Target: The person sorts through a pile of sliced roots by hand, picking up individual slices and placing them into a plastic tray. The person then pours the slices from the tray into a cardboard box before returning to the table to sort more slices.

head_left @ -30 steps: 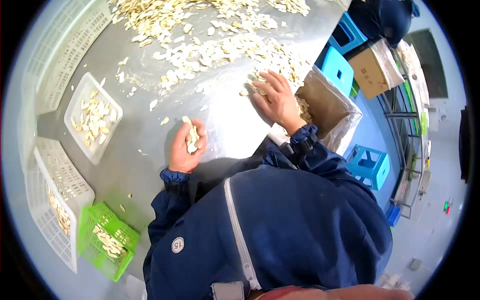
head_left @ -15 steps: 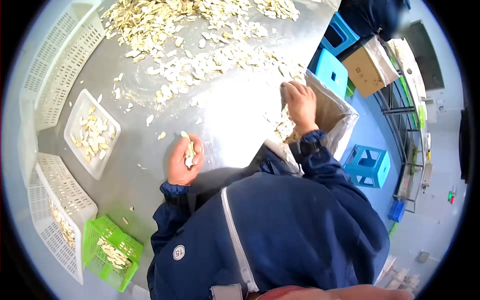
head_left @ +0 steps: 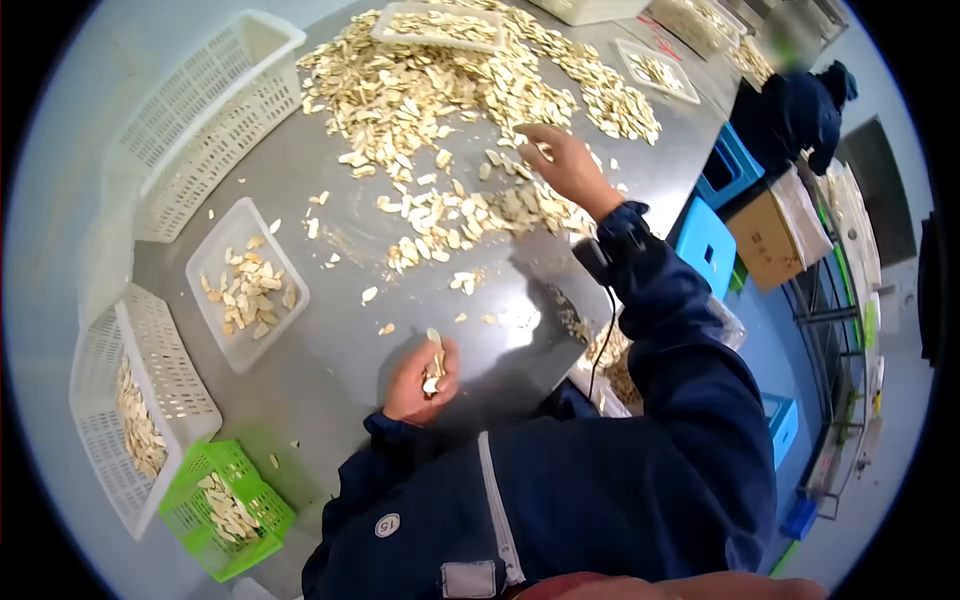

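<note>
And there it was: the right hand (head_left: 572, 172) had just swung away from the lined box (head_left: 730, 322) and out over the table (head_left: 340, 330), so its fingers were back among the slices rather than at the box. Those fingers reached loosely forward, bent, with a gap between forefinger and thumb; whether the tips touched anything, I couldn't tell. Right beyond them rose the big heap (head_left: 420, 100), with a filled tray (head_left: 480, 42) sitting on it, and just under them lay the looser slices (head_left: 450, 222) in a thin spread. The left hand (head_left: 418, 385), meanwhile, hadn't let go! Its fingers stayed curled round a small bunch of slices (head_left: 433, 378), palm turned up, one piece poking out past the fingertips. Off to the left of those fingers sat the shallow tray (head_left: 243, 352), part filled, and lower down that side the green basket (head_left: 240, 462) with slices inside, right beside a white basket (head_left: 185, 375). So one hand was loaded, the other freshly at the heap's near edge.
</note>
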Available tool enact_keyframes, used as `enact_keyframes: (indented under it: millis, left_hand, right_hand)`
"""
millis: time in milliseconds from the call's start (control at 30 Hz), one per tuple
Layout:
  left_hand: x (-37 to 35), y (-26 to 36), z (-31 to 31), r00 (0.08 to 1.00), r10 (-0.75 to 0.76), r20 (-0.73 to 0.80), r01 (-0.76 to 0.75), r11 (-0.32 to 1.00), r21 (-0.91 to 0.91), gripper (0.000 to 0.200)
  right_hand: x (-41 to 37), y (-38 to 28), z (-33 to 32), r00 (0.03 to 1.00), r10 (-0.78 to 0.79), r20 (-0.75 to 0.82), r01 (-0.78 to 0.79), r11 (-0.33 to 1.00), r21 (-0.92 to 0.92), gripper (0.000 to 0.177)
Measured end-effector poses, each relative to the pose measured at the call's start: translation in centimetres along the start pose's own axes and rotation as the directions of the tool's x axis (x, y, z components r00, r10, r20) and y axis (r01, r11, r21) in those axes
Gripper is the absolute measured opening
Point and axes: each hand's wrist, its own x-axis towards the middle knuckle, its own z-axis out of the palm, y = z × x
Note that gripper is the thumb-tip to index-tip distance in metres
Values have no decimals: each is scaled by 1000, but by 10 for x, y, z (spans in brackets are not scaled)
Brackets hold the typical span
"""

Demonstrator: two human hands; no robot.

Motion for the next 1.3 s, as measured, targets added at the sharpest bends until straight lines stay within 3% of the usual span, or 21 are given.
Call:
enact_keyframes:
  millis: [33, 67, 167, 200, 300, 367, 433, 467, 500, 567, 633, 700, 733, 833, 867, 967, 1033, 1100, 1167, 1233, 1300]
  left_hand:
    - [-1, 2, 0, 1000, 6, -6, -6, 1000, 17, 40]
    - [1, 3, -7, 994, 0, 111, -6, 999, 53, 42]
    - [0, 2, -14, 998, -36, 58, 27, 990, 137, 43]
    - [3, 2, -21, 983, -9, 184, -4, 998, 70, 41]
    - [1, 2, -16, 999, 13, 31, -10, 998, -66, 39]
    - [6, 0, -27, 986, 31, 161, 1, 980, -197, 37]
    - [7, 3, -22, 978, 72, 198, -22, 970, -241, 37]
    - [12, 3, -31, 936, 98, 338, -17, 972, -233, 37]
    - [13, 6, -26, 969, 63, 239, -12, 978, -207, 39]
    - [3, 14, -8, 1000, -12, 29, 16, 989, -149, 44]
    - [3, 14, -7, 999, -3, 35, 8, 990, -143, 44]
    - [5, 13, -5, 999, 7, 36, -2, 991, -133, 43]
    - [5, 13, -5, 1000, 2, 28, 1, 992, -123, 43]
    - [5, 10, -15, 991, 27, 134, -3, 985, -175, 38]
    - [6, 8, -19, 981, 41, 191, -1, 979, -205, 35]
    - [8, 7, -20, 977, 30, 211, 16, 977, -214, 36]
    - [8, 6, -22, 974, 31, 223, 19, 975, -220, 36]
    - [8, 7, -22, 976, 33, 215, 18, 974, -227, 36]
    - [6, 7, -18, 983, 30, 182, 15, 970, -243, 36]
    - [5, 8, -16, 983, 37, 181, 10, 968, -250, 37]
    - [5, 7, -17, 982, 51, 181, -7, 971, -237, 37]
  right_hand:
    - [23, 11, 14, 997, -71, 26, 74, 991, -115, 40]
    - [40, 19, 24, 997, -78, 6, 78, 992, -104, 44]
    - [93, 56, 55, 998, -30, -50, 21, 984, -177, 61]
    - [108, 69, 58, 996, -26, -85, 9, 980, -199, 63]
    - [152, 93, 56, 977, 145, -154, -173, 966, -194, 73]
    - [180, 130, 59, 970, 137, -203, -175, 967, -184, 73]
    - [216, 182, 62, 984, 152, -90, -169, 960, -222, 75]
    - [223, 190, 62, 977, 213, 0, -212, 974, -83, 75]
    - [229, 191, 61, 961, 261, 98, -266, 962, 53, 74]
    - [217, 155, 66, 966, 236, 105, -245, 965, 92, 74]
    - [210, 135, 67, 967, 190, 172, -217, 963, 161, 73]
    - [199, 118, 64, 909, 79, 408, -132, 986, 104, 71]
    - [178, 89, 59, 880, 177, 440, -220, 974, 50, 68]
    - [146, 50, 40, 762, -90, 641, 27, 994, 107, 55]
    - [145, 46, 38, 787, -142, 600, 149, 988, 39, 51]
    - [160, 27, 51, 819, -170, 548, 156, 985, 73, 49]
    - [172, 7, 77, 847, -319, 425, 290, 948, 133, 51]
    - [188, -15, 108, 837, -355, 416, 409, 911, -45, 59]
    - [215, -19, 150, 813, -428, 395, 492, 867, -74, 66]
    - [228, -23, 179, 847, -358, 393, 470, 850, -240, 75]
    - [230, -26, 191, 842, -308, 443, 433, 876, -213, 82]
